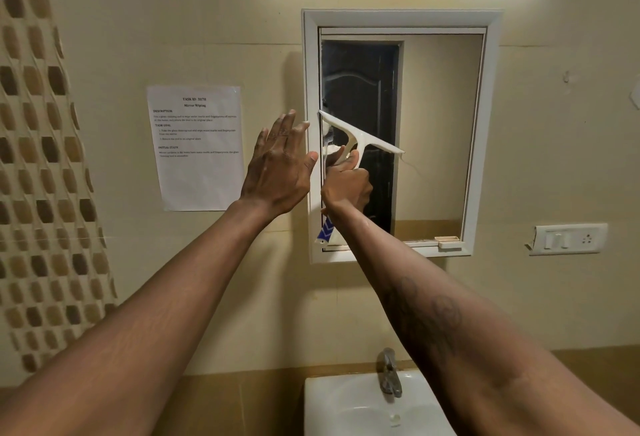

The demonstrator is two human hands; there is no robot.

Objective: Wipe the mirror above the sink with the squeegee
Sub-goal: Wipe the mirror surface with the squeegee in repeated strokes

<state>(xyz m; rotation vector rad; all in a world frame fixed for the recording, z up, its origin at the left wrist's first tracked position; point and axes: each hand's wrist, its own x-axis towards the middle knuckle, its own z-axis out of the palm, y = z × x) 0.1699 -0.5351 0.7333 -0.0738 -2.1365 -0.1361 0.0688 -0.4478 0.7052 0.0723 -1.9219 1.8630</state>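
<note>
A white-framed mirror hangs on the beige wall above the sink. My right hand grips the handle of a white squeegee. Its blade lies tilted against the left half of the glass, sloping down from the left frame edge to the right. The handle's blue-patterned end sticks out below my wrist. My left hand is flat and open with fingers apart, raised against the mirror's left frame, holding nothing.
A printed task sheet is stuck to the wall left of the mirror. A switch and socket plate sits to the right. A metal tap stands on the sink. A brown mosaic strip runs down the far left.
</note>
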